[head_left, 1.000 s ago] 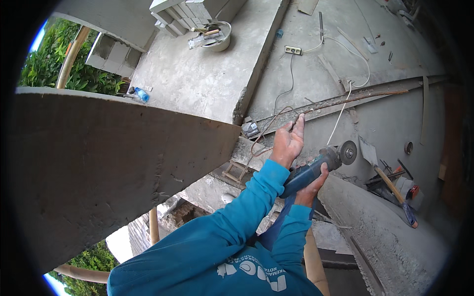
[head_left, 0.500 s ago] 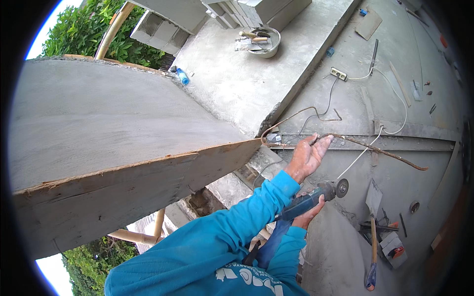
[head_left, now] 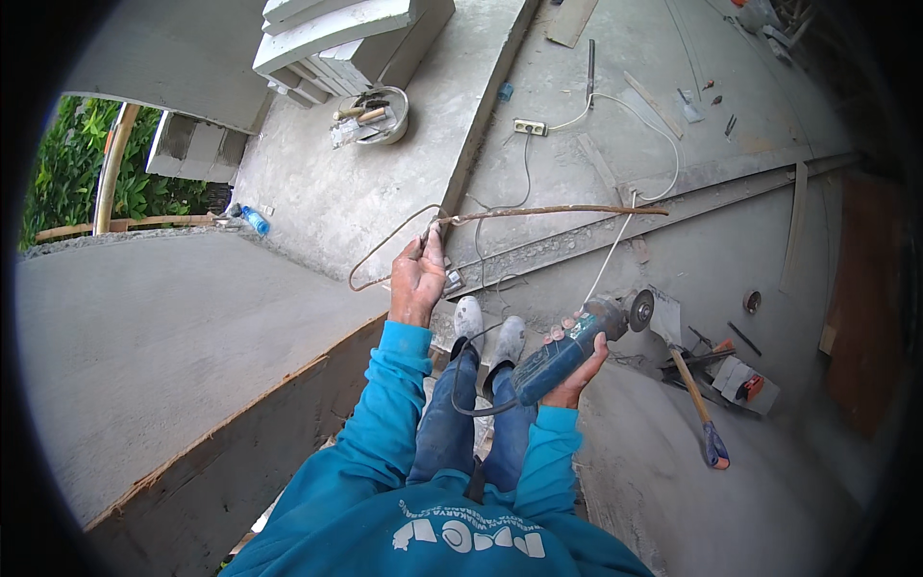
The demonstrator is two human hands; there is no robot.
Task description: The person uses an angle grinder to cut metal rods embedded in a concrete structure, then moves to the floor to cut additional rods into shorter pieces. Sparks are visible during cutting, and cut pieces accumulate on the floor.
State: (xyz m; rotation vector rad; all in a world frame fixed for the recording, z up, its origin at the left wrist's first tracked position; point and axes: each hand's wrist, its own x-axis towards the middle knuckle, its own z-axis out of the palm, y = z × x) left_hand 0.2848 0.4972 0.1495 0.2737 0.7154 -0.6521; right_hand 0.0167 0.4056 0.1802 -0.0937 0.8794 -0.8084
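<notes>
My left hand (head_left: 419, 281) pinches a thin, rusty bent steel bar (head_left: 567, 209) out ahead of me. One end of the bar runs straight off to the right, and the rest bends back in an angular loop left of the fingers. In my right hand (head_left: 583, 373) is a blue angle grinder (head_left: 558, 363), gripped round its body. Its small cutting disc (head_left: 641, 310) points up and to the right, well apart from the bar. From the grinder's rear a dark cord loops over my jeans.
A rough plank edge (head_left: 240, 418) borders the raised grey slab on my left. Ahead stand pale blocks (head_left: 336, 38) and a bucket of tools (head_left: 392, 120). A socket strip (head_left: 530, 127) with cables lies on the floor. To the right is a wooden-handled shovel (head_left: 690, 387).
The whole view has turned, and my feet now show. My left hand has moved left, away from the grinder, taking the bar along. My right hand still holds the grinder.
</notes>
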